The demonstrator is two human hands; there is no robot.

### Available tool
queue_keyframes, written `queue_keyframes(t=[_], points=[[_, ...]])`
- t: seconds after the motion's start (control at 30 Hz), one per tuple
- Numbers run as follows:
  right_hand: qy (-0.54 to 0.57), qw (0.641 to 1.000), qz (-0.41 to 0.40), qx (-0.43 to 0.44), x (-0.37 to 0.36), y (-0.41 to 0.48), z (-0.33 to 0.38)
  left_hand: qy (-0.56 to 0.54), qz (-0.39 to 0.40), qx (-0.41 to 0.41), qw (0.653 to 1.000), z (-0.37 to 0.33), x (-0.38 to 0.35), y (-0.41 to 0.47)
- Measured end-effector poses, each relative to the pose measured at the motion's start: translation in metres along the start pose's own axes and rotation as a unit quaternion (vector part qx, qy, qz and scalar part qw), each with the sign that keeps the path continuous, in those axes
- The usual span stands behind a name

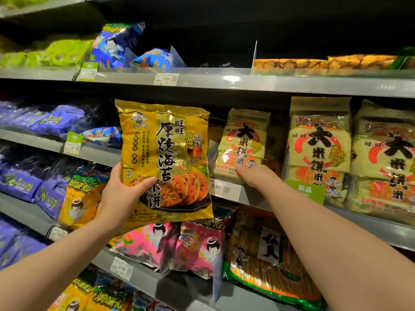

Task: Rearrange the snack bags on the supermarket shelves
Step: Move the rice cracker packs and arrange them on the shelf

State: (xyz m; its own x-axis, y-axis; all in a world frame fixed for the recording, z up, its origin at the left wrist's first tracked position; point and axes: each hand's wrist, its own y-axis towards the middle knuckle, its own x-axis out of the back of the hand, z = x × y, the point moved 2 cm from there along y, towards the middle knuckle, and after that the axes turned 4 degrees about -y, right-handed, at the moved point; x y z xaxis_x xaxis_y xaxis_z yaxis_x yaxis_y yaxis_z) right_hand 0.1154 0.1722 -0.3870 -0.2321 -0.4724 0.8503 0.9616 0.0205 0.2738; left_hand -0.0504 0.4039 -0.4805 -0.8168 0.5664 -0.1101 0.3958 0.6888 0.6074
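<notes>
Your left hand (pixel 122 194) is clamped on the gold rice-cracker bag (pixel 165 160): thumb across the front at the lower-left corner, fingers hidden behind it. The bag is upright, long axis vertical, held out in front of the middle shelf (pixel 224 191), not on it.

Your right hand (pixel 258 176) is loose and holds nothing. Its fingertips are on the lower front of the pale rice-cracker pack (pixel 243 144), just right of the gold bag's right edge. I can't tell if it's pushing or only resting.

Key relation: the dark space behind and right of the gold bag, between the blue bag (pixel 101 136) and the pale pack, looks like the slot. Judging from that, the bag goes straight back and slightly right. The left hand already has it, and the right is the nearer one for holding the neighbour clear.

Readable text:
- Gold bag: 旺旺, then 厚烧海苔 down the front, 米饼 at the bottom, cartoon boy logo at top left.
- Pale packs: 旺旺 and 大米饼 in black over a red ring.
- Price tag (pixel 224 188) under the pale pack: 9.99.
- Upper shelf tag (pixel 166 79): 4.99.
- Green flag (pixel 305 190): 新品.

Risk, as I judge it: the foil corner grip is shallow, so the top may flop as you push in.
</notes>
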Motion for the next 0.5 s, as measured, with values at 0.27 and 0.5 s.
queue_keyframes(t=[0.27, 0.5], points=[[-0.007, 1.000, 0.023, 0.007, -0.006, 0.008, 0.005, -0.021, -0.002, 0.000, 1.000, 0.000, -0.008, -0.006], [0.015, 0.999, 0.017, 0.048, -0.007, 0.012, 0.006, -0.028, -0.002, 0.009, 1.000, 0.007, -0.013, -0.006]])
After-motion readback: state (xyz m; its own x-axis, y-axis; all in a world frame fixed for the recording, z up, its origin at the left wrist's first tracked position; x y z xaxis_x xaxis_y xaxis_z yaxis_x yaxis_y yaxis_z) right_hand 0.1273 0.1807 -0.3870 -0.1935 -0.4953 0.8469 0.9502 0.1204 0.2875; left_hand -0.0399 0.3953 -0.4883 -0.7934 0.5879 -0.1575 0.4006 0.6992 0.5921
